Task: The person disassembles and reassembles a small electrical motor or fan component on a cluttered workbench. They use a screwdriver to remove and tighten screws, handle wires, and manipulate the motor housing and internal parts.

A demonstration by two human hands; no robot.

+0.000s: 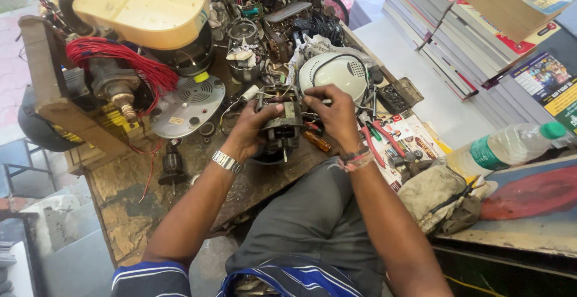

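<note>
A small dark electric motor with a metal shaft pointing toward me stands on the worn wooden bench. My left hand, a metal watch on its wrist, grips the motor's left side with the thumb on top. My right hand, with thread bands at the wrist, holds the motor's upper right and pinches a thin tool or wire at its top. A white round appliance cover lies just behind my right hand.
A cream plastic appliance housing and a motor with red wires stand at left. A grey round vented plate lies beside them. Red-handled pliers, a plastic water bottle and stacked books sit at right.
</note>
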